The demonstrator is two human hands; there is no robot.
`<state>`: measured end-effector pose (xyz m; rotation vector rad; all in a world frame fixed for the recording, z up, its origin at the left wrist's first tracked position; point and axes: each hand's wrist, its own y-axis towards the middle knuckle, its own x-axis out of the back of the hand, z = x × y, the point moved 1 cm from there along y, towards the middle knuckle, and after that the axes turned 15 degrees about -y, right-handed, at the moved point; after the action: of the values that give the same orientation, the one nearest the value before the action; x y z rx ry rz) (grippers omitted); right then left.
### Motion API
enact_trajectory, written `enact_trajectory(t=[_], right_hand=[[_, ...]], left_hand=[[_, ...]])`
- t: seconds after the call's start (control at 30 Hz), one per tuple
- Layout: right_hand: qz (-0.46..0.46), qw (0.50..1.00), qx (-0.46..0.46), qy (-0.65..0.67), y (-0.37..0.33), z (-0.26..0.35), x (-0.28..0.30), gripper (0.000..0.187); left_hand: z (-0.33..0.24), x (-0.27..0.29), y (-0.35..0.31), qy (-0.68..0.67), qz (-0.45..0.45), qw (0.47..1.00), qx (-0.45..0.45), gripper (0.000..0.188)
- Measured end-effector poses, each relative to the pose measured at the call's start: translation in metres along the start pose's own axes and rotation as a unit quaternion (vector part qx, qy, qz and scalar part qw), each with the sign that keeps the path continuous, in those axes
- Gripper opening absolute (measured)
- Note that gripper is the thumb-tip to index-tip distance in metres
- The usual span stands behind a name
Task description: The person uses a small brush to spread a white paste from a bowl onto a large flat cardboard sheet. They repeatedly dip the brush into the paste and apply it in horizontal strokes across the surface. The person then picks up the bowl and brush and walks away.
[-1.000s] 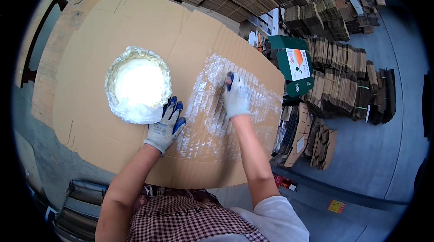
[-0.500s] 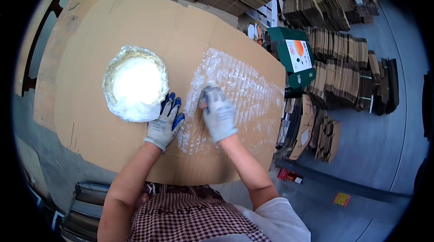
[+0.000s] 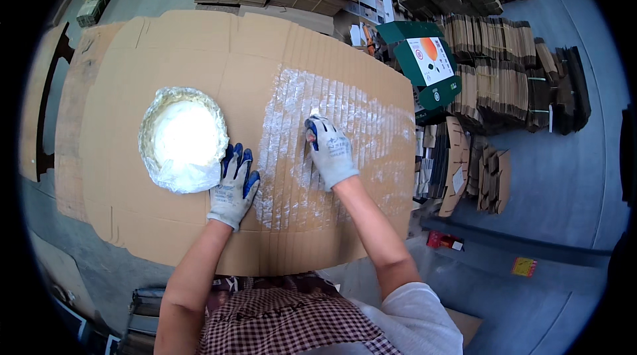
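Observation:
A large cardboard sheet (image 3: 179, 222) lies before me, with a white, streaky coating (image 3: 292, 129) in ridged bands over its right half. On the coated area my right hand (image 3: 330, 152), in a grey and blue work glove, is closed. A small pale bit (image 3: 314, 112) shows beyond its fingertips; the rest of what it grips is hidden. My left hand (image 3: 232, 189), gloved alike, lies flat on bare cardboard with fingers apart. Just beyond its fingers stands a round bowl (image 3: 147, 136) wrapped in clear plastic, with white contents washed out by glare.
A wooden board (image 3: 71, 176) shows under the sheet's left side. Bundled cardboard stacks (image 3: 305, 0) stand at the far side, with more stacks (image 3: 491, 83) on the right. A green printed box (image 3: 424, 63) sits near the right edge. A red box (image 3: 443, 241) lies below right.
My right hand has shifted slightly right across the coated cardboard. The whole view has moved a little, while my left hand stays flat beside the bowl.

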<state>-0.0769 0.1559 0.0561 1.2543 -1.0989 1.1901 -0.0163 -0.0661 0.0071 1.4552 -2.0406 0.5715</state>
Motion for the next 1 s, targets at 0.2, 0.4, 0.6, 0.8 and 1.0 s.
enact_trajectory(t=[0.2, 0.4, 0.6, 0.8, 1.0], right_hand=[[0.042, 0.993, -0.114, -0.006, 0.027, -0.039, 0.015, 0.023], [0.033, 0.998, -0.051, 0.016, 0.017, -0.015, 0.002, 0.024], [0.056, 0.992, -0.107, -0.043, 0.037, -0.031, 0.016, 0.019], [0.015, 0.998, -0.058, -0.028, 0.021, -0.034, -0.003, 0.018], [-0.012, 1.0, 0.014, 0.007, 0.012, 0.002, 0.009, 0.022]], left_hand=[[0.001, 0.0, 0.0, 0.0, -0.006, 1.0, -0.005, 0.051], [-0.003, 0.004, 0.0, 0.005, -0.005, 1.0, -0.003, 0.051], [-0.001, 0.004, 0.0, 0.004, -0.015, 1.0, 0.0, 0.049], [-0.003, 0.002, 0.0, 0.005, -0.009, 1.0, -0.002, 0.049], [0.002, -0.001, -0.002, -0.002, -0.019, 1.0, 0.002, 0.049]])
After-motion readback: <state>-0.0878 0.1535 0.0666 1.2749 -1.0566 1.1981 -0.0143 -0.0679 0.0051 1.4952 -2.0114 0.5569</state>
